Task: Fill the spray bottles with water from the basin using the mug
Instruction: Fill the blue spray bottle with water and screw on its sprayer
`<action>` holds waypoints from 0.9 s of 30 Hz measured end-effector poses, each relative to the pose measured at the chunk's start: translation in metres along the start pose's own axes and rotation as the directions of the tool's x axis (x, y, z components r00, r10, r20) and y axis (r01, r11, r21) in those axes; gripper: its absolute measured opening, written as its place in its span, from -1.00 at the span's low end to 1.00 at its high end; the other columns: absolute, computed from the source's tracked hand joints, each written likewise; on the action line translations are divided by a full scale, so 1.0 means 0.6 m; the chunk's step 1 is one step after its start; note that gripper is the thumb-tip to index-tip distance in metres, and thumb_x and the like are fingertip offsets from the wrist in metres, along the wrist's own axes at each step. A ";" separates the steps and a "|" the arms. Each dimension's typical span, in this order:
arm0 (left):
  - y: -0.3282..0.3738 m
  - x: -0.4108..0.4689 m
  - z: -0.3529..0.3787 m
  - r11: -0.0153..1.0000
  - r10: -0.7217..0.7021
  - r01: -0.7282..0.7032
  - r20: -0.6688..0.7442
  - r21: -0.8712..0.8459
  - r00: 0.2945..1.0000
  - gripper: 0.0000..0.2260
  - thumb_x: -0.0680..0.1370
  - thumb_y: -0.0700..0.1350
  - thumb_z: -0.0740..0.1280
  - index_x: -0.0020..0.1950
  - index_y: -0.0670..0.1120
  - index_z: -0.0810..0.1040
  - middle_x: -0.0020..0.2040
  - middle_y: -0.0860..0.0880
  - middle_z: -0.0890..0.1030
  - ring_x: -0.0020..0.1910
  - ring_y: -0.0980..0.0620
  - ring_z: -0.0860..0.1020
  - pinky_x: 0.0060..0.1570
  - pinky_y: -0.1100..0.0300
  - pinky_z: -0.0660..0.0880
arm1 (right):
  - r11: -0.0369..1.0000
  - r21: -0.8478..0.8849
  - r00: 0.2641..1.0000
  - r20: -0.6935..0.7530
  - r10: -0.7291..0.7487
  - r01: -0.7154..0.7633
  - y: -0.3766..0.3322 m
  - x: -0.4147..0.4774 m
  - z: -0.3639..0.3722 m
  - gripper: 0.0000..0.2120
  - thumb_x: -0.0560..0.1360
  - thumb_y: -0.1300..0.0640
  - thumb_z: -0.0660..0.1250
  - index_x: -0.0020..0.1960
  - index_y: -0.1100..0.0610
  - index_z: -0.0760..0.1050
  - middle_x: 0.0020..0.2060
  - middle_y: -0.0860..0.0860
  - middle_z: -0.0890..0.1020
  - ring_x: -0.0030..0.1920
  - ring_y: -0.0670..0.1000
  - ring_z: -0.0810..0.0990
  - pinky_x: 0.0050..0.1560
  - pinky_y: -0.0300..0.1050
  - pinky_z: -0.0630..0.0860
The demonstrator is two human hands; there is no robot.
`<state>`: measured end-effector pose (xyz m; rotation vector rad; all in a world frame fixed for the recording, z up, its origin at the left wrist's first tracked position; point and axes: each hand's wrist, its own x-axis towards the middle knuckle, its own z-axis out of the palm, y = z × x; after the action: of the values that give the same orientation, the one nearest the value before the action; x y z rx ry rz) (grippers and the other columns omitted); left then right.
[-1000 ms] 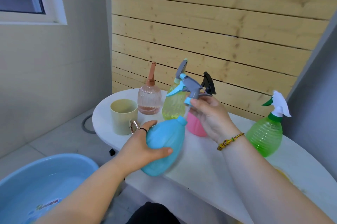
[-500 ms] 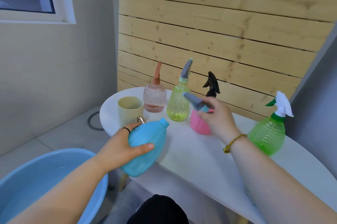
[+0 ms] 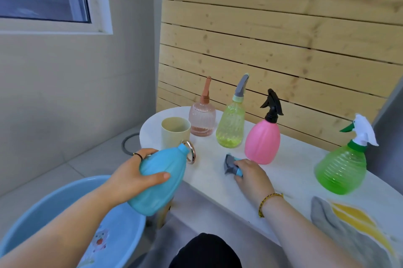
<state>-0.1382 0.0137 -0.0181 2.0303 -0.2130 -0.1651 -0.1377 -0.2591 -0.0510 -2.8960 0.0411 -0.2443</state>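
My left hand (image 3: pixel 133 177) grips a light blue spray bottle (image 3: pixel 160 180) with its top off, tilted over the table's front edge, neck pointing up toward the mug. My right hand (image 3: pixel 250 175) holds the grey and blue spray head (image 3: pixel 231 165) down on the white table (image 3: pixel 218 180). A cream mug (image 3: pixel 174 131) with a metal ring handle stands at the table's left end. Below left, on the floor, is the blue basin (image 3: pixel 65 213) with water in it.
Along the back of the table stand a peach ribbed bottle (image 3: pixel 202 118), a yellow-green bottle (image 3: pixel 230 126) and a pink bottle (image 3: pixel 262 139) with a black trigger. A green bottle (image 3: pixel 341 169) stands at the right. A grey and yellow cloth (image 3: pixel 353 228) lies at the near right.
My right hand has brought the removed spray head down from in front of the bottles onto the table. My left hand has carried the blue bottle left, nearer the mug and basin.
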 end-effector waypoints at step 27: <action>-0.165 -0.059 -0.157 0.985 -0.173 0.173 -0.272 -0.023 0.947 -0.04 -0.10 0.24 0.34 0.29 0.01 0.31 0.03 0.03 0.52 -0.07 0.14 0.51 -0.17 0.32 0.41 | 0.232 0.901 0.925 0.380 -0.014 -0.367 -0.188 0.094 0.009 -0.77 0.55 0.31 0.15 -0.29 0.24 0.38 -0.38 0.12 0.41 -0.47 -0.07 0.51 -0.51 -0.23 0.55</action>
<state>-0.1452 0.1472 -0.0632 2.0467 0.1390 0.0075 -0.0804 -0.1508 -0.0208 -1.5586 0.1225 0.2117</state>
